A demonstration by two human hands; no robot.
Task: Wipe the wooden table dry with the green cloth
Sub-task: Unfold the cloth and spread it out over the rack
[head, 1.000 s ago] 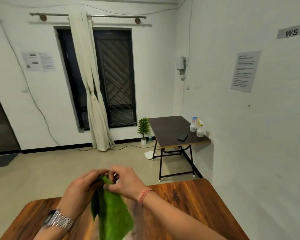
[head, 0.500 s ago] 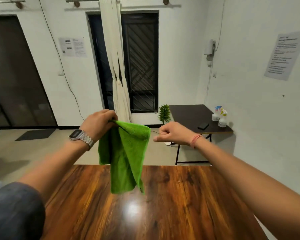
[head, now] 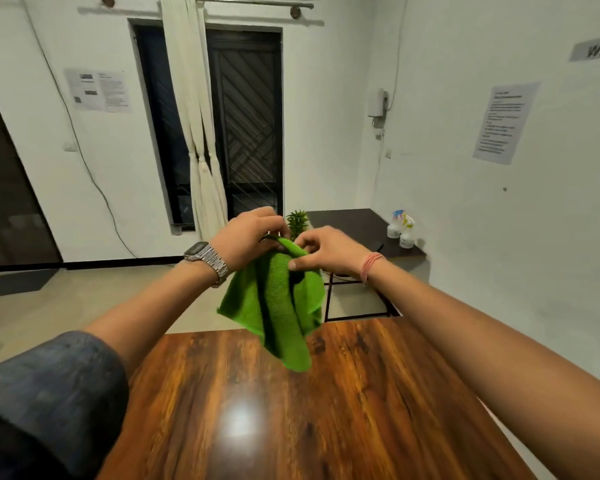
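Observation:
A green cloth hangs in the air above the far edge of the wooden table. My left hand, with a metal watch on its wrist, pinches the cloth's top edge. My right hand, with a red thread on its wrist, grips the same top edge right beside it. The cloth droops in folds, and its lowest corner hangs just over the tabletop without touching it. A bright light reflection shows on the glossy wood near the middle.
A small dark table stands by the right wall with two spray bottles and a dark phone on it. A small potted plant sits on the floor behind. A curtained dark window is straight ahead.
My hands were apart with the cloth stretched from the left one. They have now come together on the cloth's top edge, and the cloth has bunched into folds.

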